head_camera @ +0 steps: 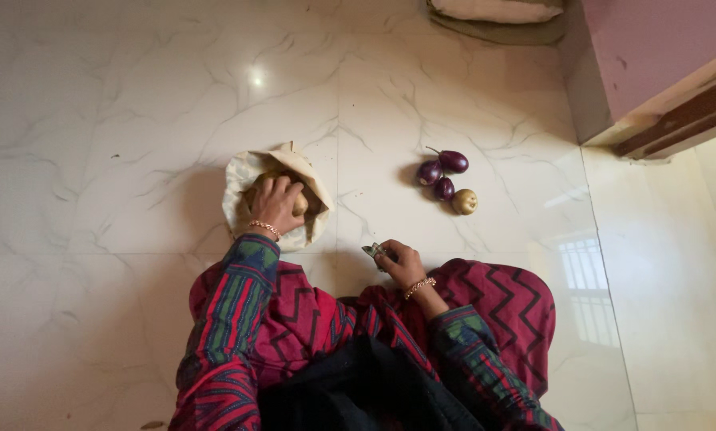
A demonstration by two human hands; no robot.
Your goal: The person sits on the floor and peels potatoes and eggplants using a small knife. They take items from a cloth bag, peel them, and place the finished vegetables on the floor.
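My left hand [275, 204] reaches into an open cream cloth bag [240, 177] on the marble floor and closes on a potato [299, 205] inside it. My right hand [399, 262] rests near my knee and grips a small grey-green tool [372, 251], likely a peeler or knife; its exact kind is unclear. Both wrists wear gold bangles, and the sleeves are red with green and blue stripes.
Three small purple aubergines [443, 172] and one potato [465, 201] lie together on the floor to the right of the bag. A pink wall corner with a wooden ledge [653, 88] stands at the upper right. A folded cloth [497, 9] lies at the top edge.
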